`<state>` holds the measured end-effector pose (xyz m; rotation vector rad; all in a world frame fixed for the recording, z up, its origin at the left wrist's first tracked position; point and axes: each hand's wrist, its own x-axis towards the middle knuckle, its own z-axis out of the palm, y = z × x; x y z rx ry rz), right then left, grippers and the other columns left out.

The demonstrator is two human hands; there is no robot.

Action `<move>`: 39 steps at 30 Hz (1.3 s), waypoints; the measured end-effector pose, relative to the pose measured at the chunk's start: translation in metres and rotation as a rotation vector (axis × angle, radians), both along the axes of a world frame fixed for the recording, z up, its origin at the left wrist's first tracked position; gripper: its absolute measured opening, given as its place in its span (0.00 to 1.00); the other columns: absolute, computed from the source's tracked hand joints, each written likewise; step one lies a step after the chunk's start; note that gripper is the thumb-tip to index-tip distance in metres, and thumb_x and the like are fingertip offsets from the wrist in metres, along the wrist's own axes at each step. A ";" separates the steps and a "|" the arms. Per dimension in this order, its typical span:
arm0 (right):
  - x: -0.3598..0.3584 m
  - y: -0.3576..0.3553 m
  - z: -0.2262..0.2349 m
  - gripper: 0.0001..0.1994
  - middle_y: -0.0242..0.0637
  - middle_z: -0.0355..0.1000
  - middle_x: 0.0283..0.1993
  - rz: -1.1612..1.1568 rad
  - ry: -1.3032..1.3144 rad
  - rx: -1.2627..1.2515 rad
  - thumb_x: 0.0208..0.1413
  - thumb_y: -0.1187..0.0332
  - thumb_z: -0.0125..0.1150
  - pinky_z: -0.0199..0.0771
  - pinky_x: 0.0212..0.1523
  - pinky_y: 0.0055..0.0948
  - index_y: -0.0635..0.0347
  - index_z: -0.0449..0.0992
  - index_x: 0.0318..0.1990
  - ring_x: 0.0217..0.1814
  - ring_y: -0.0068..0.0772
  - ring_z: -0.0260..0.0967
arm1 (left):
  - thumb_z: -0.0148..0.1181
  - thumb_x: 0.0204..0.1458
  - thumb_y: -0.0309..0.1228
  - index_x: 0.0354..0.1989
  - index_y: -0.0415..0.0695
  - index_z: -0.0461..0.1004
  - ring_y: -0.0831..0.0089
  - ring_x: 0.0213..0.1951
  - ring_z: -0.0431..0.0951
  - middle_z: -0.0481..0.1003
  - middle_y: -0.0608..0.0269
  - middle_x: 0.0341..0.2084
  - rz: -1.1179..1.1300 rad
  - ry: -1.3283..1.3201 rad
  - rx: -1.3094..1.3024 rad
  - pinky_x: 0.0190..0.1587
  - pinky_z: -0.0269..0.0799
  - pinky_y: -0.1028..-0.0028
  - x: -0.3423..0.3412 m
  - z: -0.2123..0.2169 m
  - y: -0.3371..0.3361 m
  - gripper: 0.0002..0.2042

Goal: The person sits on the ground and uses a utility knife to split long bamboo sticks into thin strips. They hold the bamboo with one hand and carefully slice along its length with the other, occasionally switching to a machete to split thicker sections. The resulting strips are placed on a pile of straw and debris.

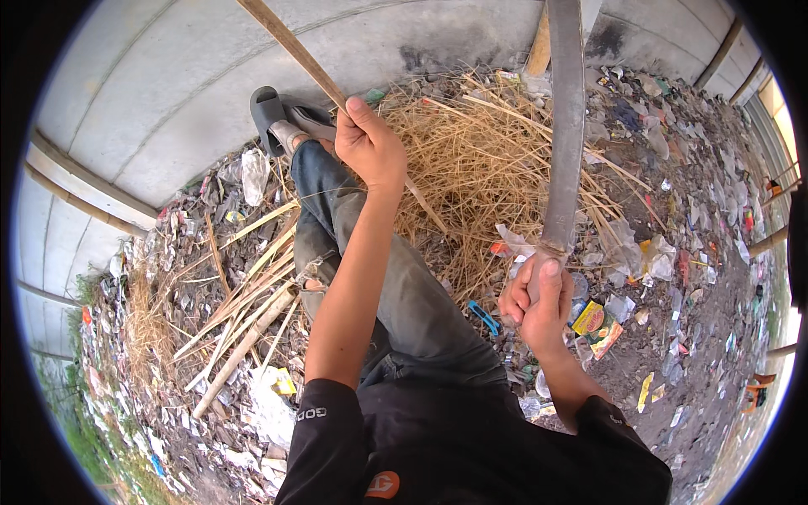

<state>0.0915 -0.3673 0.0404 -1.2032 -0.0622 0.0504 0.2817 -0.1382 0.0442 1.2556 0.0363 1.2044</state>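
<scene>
My left hand (370, 150) is closed around a long flat bamboo strip (290, 42), which slants from the upper left down past my wrist toward the shavings. In my right hand (540, 305) is the handle of a machete (562, 126), its broad grey blade pointing up and away from me. The blade stands apart from the strip. Between and beyond my hands lies a heap of thin bamboo shavings (471, 177). To the left of my legs rests a pile of split bamboo strips (252, 311).
Litter and plastic scraps cover the dirt ground. A pale wall (194, 84) curves behind my sandalled feet (269, 118). Beside my right hand lie a blue plastic object (483, 318) and a yellow-green packet (588, 318). A bamboo post (540, 46) stands against the wall.
</scene>
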 end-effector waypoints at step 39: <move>0.053 0.007 -0.236 0.22 0.45 0.83 0.38 0.185 -0.002 -0.914 0.61 0.57 0.67 0.79 0.41 0.31 0.68 0.79 0.52 0.37 0.34 0.82 | 0.45 0.70 0.52 0.17 0.52 0.53 0.68 0.30 0.61 0.57 0.64 0.20 -0.188 -0.194 -0.622 0.41 0.59 0.66 -0.323 -0.100 0.161 0.28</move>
